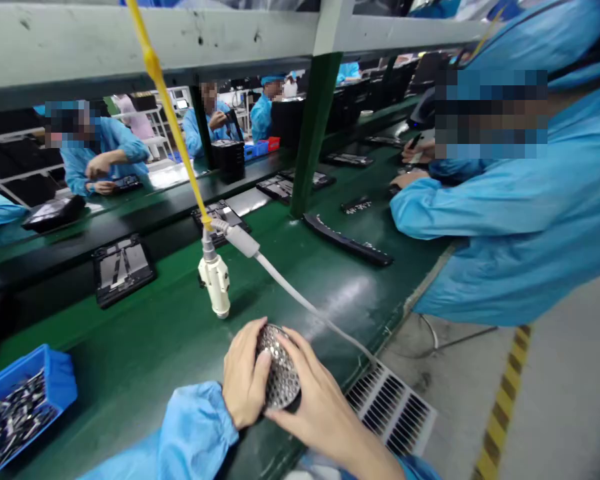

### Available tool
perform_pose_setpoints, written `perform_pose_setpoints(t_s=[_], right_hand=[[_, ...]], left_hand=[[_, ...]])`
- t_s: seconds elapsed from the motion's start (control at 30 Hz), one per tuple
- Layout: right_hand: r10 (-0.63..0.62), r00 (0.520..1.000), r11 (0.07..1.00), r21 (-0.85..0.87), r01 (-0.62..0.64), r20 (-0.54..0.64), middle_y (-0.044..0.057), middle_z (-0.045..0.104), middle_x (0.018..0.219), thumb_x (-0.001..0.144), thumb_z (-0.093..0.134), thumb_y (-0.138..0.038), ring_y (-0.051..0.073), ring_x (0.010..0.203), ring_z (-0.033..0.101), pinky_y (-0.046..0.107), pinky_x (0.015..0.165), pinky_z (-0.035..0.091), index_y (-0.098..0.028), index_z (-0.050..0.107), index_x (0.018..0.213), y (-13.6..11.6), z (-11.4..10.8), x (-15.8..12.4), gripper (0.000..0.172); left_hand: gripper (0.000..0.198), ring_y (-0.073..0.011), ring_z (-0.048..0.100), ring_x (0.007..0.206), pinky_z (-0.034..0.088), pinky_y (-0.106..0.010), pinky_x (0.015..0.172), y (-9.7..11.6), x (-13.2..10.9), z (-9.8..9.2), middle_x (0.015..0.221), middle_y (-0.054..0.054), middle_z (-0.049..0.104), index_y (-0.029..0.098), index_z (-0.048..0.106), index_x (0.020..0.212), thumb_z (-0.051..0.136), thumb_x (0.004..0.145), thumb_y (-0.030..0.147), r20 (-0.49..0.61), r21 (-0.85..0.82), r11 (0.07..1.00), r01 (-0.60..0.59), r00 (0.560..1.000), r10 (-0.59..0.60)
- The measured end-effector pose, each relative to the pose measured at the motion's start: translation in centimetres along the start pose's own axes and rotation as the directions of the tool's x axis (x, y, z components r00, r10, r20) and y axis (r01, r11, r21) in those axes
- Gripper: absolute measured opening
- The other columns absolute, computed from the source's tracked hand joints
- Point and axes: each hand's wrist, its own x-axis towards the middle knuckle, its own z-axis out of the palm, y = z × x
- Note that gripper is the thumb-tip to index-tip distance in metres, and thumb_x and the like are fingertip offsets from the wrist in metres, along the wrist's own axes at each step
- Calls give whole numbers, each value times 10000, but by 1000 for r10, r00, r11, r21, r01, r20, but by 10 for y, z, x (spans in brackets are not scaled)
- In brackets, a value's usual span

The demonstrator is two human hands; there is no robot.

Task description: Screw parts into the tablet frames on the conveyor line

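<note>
Both my hands cup a round perforated metal part (pixel 280 373) low over the green bench top (pixel 145 347). My left hand (pixel 245 383) wraps round its left side with the thumb on top. My right hand (pixel 313 393) grips its right and lower side with fingers curled. Just beyond them hangs a white electric screwdriver (pixel 215 280), tip down, on a yellow cord (pixel 173 120), with a white cable (pixel 300 300) trailing to the right bench edge.
A blue bin (pixel 23 400) of small metal parts sits at the left. Black trays (pixel 123 267) ride the conveyor behind. A long black strip (pixel 347 243) lies to the right. A person in a blue coat (pixel 510 220) leans on the bench at right; others work across the line.
</note>
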Motion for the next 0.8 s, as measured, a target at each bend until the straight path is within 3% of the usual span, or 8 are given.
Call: perform_pose_setpoints(t_s=[0.13,0.23,0.4,0.5,0.57,0.67,0.73,0.8], right_hand=[[-58,998,997,-50,59,9,217,433,1607,649,876,-172,407,1435,558,530,1118,578,-241,272,1585,-15,0,-1,1116],[-79,996,994,-79,81,29,222,449,1598,658,893,-209,421,1401,589,535,1081,605,-237,289,1590,-26,8,0,1111],[-76,990,994,-69,85,119,243,491,1572,709,923,-328,414,1312,664,511,988,659,-198,404,1533,-32,38,-5,983],[-190,971,969,-129,209,144,272,454,1617,839,837,-419,432,1443,546,560,1069,608,-136,404,1561,-28,43,-3,888],[-340,915,910,-169,379,218,284,426,1640,905,766,-482,442,1538,412,634,1180,493,-82,395,1581,-28,38,3,869],[-508,748,788,-120,603,427,277,446,1630,923,693,-621,449,1568,352,719,1259,316,-40,419,1580,-38,30,21,919],[-553,643,739,-44,673,530,268,477,1611,911,651,-703,439,1564,363,717,1273,280,-36,426,1582,-45,27,33,973],[-560,594,722,-13,692,578,270,492,1598,902,636,-733,425,1567,365,697,1280,286,-35,433,1581,-47,25,40,995]], left_hand=[[608,-283,592,1370,446,-500,1213,6,-13,-11,1460,-137,647,169,597,1422,292,1080,568,-33,-159,983,93,994,-100],[607,-279,559,1406,409,-495,1238,3,-23,-23,1502,-122,618,185,583,1451,289,1082,566,-32,-190,971,145,988,-153],[671,-305,584,1383,410,-527,1224,-17,-39,-54,1467,-132,647,194,549,1492,279,1063,635,-11,-149,983,111,993,-114],[739,-322,584,1392,416,-536,1224,-29,-34,-68,1503,-166,612,172,516,1509,252,1046,685,27,-240,965,106,994,-102],[779,-326,576,1408,422,-529,1227,-34,-28,-72,1537,-193,573,156,482,1522,229,1037,710,50,-361,926,107,994,-95],[842,-335,589,1398,439,-531,1213,-35,-21,-74,1506,-221,593,141,442,1536,207,1013,757,108,-470,874,127,990,-86],[858,-334,603,1383,440,-528,1207,-33,-20,-76,1466,-218,628,144,436,1539,199,1006,772,145,-463,875,140,986,-81],[841,-322,615,1370,436,-514,1209,-30,-20,-77,1450,-198,647,161,441,1543,194,1011,764,169,-441,886,142,983,-73]])
